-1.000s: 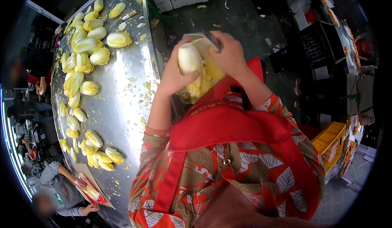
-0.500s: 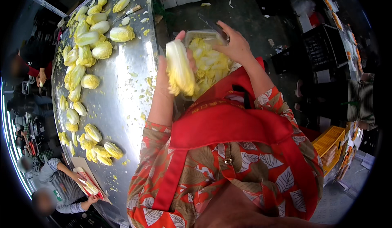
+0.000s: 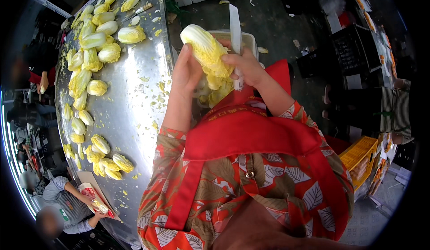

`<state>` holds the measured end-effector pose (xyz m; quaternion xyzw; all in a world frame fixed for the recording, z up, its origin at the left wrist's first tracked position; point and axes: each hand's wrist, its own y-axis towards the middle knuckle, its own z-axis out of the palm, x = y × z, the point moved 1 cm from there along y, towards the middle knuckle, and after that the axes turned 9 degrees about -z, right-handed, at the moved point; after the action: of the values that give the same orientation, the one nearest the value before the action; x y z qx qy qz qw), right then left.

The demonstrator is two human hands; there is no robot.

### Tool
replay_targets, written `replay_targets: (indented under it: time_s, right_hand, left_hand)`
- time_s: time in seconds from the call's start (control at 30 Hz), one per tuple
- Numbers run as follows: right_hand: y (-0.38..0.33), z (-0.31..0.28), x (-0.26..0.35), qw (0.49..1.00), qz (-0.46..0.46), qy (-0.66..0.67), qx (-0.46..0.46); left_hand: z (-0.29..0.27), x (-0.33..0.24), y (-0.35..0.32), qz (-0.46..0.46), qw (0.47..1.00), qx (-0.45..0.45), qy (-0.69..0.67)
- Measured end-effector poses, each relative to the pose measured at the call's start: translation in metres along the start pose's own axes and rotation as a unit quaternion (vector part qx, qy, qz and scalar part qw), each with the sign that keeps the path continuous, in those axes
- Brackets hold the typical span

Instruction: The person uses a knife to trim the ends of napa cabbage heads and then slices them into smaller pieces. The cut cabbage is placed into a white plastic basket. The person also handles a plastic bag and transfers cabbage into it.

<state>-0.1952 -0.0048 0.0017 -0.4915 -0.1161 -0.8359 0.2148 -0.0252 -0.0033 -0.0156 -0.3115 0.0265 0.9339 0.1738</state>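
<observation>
- Since half a second ago, the napa cabbage [image 3: 207, 48] has tipped to a slant, its pale base now leaning toward the metal table [image 3: 139, 111]; the right hand [image 3: 249, 67] has come in to touch it, and the knife [image 3: 235, 23] points up and outward.
- Position: the napa cabbage is held just off the table's right edge, above the tub [image 3: 251, 38] beside that table.
- Left hand [image 3: 186, 71]: clamped on the napa cabbage from the table side, thumb along its flank.
- Right hand: closed round the knife, digits also against the leafy end, on the side away from the table.
- More cabbages [image 3: 93, 40] lie along the table's left half.
- Handling advice: the left palm should probably bear most of the weight, right fingers pressing lightly since the frilly leaves look easily torn, the blade kept clear of both hands.
</observation>
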Motion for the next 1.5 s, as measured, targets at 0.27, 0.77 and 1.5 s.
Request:
replay_targets:
  time_s: [0.27,0.77,1.5]
  right_hand:
    - [-0.004,0.001,-0.015,0.976,0.086,0.191,0.055]
    - [-0.001,0.010,0.006,0.995,-0.016,-0.025,-0.099]
    - [0.021,0.017,0.026,0.965,-0.086,-0.241,-0.056]
  left_hand:
    - [0.011,-0.011,0.009,0.051,0.998,0.005,0.040]
    - [0.007,-0.025,0.009,0.137,0.982,-0.105,0.081]
    - [0.022,-0.027,0.004,0.082,0.987,-0.104,0.089]
